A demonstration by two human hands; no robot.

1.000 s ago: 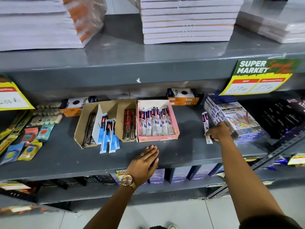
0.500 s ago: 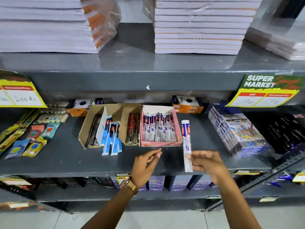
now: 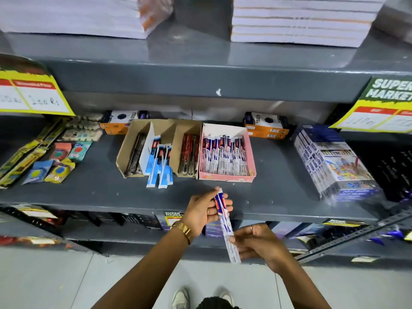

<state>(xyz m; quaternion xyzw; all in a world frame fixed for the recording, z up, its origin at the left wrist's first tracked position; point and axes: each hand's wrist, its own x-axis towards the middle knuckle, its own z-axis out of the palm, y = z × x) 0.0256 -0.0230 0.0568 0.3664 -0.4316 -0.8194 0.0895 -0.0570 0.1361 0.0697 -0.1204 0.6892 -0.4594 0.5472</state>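
A long white, blue and red pen packet (image 3: 227, 228) is held by both my hands in front of the grey shelf (image 3: 278, 197). My left hand (image 3: 204, 211) grips its upper end, fingers curled round it. My right hand (image 3: 258, 243) pinches its lower part. Just beyond, a pink box (image 3: 227, 177) on the shelf holds several packets of the same kind.
Left of the pink box stand brown cardboard boxes (image 3: 133, 150) with pens and blue packets (image 3: 159, 170). A wrapped pack of colour boxes (image 3: 334, 163) lies at the right, small sachets (image 3: 51, 166) at the left. Paper stacks (image 3: 296, 21) fill the upper shelf. Price tags (image 3: 31, 92) hang from its edge.
My right hand brought the packet from the shelf's right side down to the front. My left hand lifted off the shelf edge and took hold of the packet's upper end.
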